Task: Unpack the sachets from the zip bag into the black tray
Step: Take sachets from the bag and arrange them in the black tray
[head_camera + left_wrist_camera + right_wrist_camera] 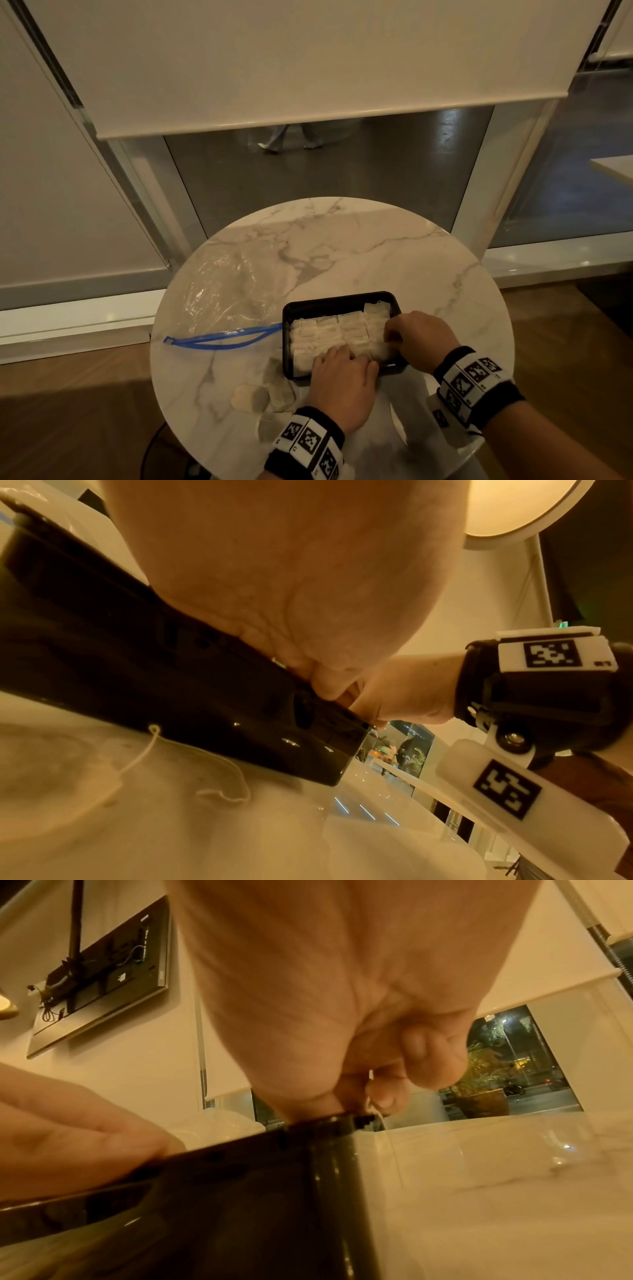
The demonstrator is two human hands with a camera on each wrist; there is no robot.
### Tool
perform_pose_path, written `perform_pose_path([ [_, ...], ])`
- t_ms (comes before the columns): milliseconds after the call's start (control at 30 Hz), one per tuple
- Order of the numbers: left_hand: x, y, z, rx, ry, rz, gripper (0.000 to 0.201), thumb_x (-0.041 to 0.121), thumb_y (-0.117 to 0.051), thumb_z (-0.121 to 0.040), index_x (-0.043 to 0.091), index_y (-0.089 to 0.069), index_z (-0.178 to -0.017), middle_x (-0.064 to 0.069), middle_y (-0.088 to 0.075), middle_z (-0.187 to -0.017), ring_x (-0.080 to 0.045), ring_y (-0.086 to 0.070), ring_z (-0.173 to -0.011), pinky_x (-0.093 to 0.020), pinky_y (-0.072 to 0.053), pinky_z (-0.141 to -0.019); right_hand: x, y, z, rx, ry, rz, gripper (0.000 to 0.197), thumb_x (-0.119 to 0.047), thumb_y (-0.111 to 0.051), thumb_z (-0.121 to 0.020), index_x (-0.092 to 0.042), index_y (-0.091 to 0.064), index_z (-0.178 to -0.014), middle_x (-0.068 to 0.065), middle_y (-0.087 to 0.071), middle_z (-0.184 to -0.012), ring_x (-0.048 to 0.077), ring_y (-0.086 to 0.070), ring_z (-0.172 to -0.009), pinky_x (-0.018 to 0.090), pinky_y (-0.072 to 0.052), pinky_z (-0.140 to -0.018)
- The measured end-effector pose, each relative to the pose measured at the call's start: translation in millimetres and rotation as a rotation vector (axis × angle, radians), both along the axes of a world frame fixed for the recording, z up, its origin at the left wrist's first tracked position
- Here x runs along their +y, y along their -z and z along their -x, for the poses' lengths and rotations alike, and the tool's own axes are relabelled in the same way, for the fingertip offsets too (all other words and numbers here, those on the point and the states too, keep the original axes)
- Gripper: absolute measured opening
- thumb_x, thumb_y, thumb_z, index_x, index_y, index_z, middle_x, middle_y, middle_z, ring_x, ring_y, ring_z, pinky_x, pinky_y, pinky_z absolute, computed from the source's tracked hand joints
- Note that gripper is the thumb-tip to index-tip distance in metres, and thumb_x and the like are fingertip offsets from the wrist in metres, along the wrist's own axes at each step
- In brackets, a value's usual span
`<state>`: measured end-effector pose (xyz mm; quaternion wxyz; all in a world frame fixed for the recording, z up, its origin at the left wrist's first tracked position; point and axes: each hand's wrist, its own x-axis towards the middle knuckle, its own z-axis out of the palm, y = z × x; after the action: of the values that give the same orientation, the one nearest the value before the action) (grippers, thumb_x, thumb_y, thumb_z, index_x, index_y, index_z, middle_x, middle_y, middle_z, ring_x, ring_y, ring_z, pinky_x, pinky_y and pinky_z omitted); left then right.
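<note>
The black tray sits near the front of the round marble table, packed with rows of white sachets. My left hand lies over the tray's near edge, its fingers flat on the sachets. My right hand is curled over the tray's right side. In the right wrist view its fingers pinch a sachet by its string just above the tray rim. The clear zip bag with a blue zip lies flat, left of the tray.
A few loose sachets lie on the table in front of the tray, left of my left wrist; one with a string shows in the left wrist view. A window and a roller blind stand behind the table.
</note>
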<state>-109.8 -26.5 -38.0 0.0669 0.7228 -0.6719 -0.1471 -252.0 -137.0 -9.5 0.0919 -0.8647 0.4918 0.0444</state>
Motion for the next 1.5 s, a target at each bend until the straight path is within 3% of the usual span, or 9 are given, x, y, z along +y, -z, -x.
perform_pose_path([
  [133,0,1,-3,0.107,-0.031,0.02,0.04,0.049,-0.03,-0.104,0.03,-0.064,-0.115,0.005,-0.056,-0.113,-0.015,-0.047,-0.111,-0.039,-0.037,-0.102,10,0,4,-0.171,0.043,0.07,0.024,-0.022,-0.054,-0.096,-0.029,-0.065,-0.116,-0.006,-0.065,-0.111,0.017,-0.054,-0.105,0.028,-0.048,-0.082],
  [233,0,-4,-9,0.206,-0.073,0.091,0.035,0.051,-0.036,-0.101,0.032,-0.065,-0.108,0.011,-0.055,-0.106,-0.01,-0.048,-0.105,-0.036,-0.041,-0.1,28,-3,6,-0.299,0.054,0.063,0.017,-0.035,-0.054,-0.097,-0.029,-0.065,-0.108,-0.011,-0.062,-0.099,0.012,-0.056,-0.095,0.03,-0.048,-0.085],
  [467,8,-10,-31,-0.079,-0.118,0.008,0.049,0.06,-0.028,-0.099,0.031,-0.067,-0.105,0.009,-0.061,-0.105,-0.014,-0.053,-0.106,-0.039,-0.036,-0.098,59,4,3,-0.026,0.028,-0.08,0.041,-0.057,-0.025,-0.101,-0.033,-0.055,-0.085,-0.013,-0.056,-0.088,0.006,-0.052,-0.088,0.046,-0.027,-0.105],
  [633,10,-2,-35,-0.02,-0.111,-0.063,0.053,0.061,-0.027,-0.099,0.027,-0.069,-0.1,0.004,-0.063,-0.104,-0.018,-0.055,-0.107,-0.041,-0.038,-0.098,62,4,-3,-0.025,0.008,-0.14,0.045,-0.054,-0.021,-0.103,-0.03,-0.059,-0.094,-0.008,-0.06,-0.093,0.012,-0.056,-0.09,0.043,-0.038,-0.098],
  [800,10,-1,-39,0.023,-0.105,-0.038,0.049,0.059,-0.031,-0.1,0.027,-0.068,-0.103,0.005,-0.061,-0.104,-0.017,-0.054,-0.105,-0.04,-0.041,-0.097,59,6,-7,-0.039,0.026,-0.12,0.039,-0.055,-0.025,-0.102,-0.032,-0.053,-0.086,-0.008,-0.056,-0.093,0.013,-0.053,-0.089,0.041,-0.041,-0.094],
  [967,14,-3,-41,-0.049,-0.093,0.008,0.046,0.058,-0.031,-0.1,0.03,-0.066,-0.109,0.006,-0.06,-0.11,-0.016,-0.053,-0.109,-0.037,-0.041,-0.096,58,14,-8,-0.045,0.002,-0.001,0.048,-0.06,-0.022,-0.097,-0.035,-0.062,-0.108,-0.014,-0.053,-0.11,0.01,-0.05,-0.105,0.043,-0.037,-0.098],
  [1100,14,-2,-40,-0.065,-0.082,0.029,0.048,0.058,-0.029,-0.101,0.036,-0.056,-0.132,0.007,-0.047,-0.142,-0.017,-0.042,-0.131,-0.039,-0.036,-0.106,59,15,-12,-0.047,0.003,0.037,0.057,-0.063,-0.013,-0.093,-0.042,-0.049,-0.133,-0.013,-0.041,-0.145,0.011,-0.044,-0.13,0.056,-0.028,-0.109],
  [1233,14,-2,-38,-0.087,-0.094,-0.031,0.052,0.06,-0.025,-0.101,0.034,-0.058,-0.133,0.003,-0.039,-0.153,-0.019,-0.038,-0.137,-0.042,-0.032,-0.11,59,14,-13,0.081,-0.016,-0.048,0.061,-0.06,-0.005,-0.089,-0.041,-0.05,-0.127,-0.01,-0.046,-0.135,0.013,-0.049,-0.122,0.059,-0.028,-0.107],
  [1500,13,-1,-39,-0.084,-0.093,-0.066,0.053,0.06,-0.024,-0.101,0.033,-0.059,-0.13,0.001,-0.042,-0.15,-0.02,-0.042,-0.134,-0.044,-0.033,-0.11,43,4,-24,0.004,0.089,-0.019,0.049,-0.057,-0.025,-0.099,-0.031,-0.046,-0.135,-0.006,-0.045,-0.142,0.017,-0.044,-0.129,0.055,-0.031,-0.106],
])
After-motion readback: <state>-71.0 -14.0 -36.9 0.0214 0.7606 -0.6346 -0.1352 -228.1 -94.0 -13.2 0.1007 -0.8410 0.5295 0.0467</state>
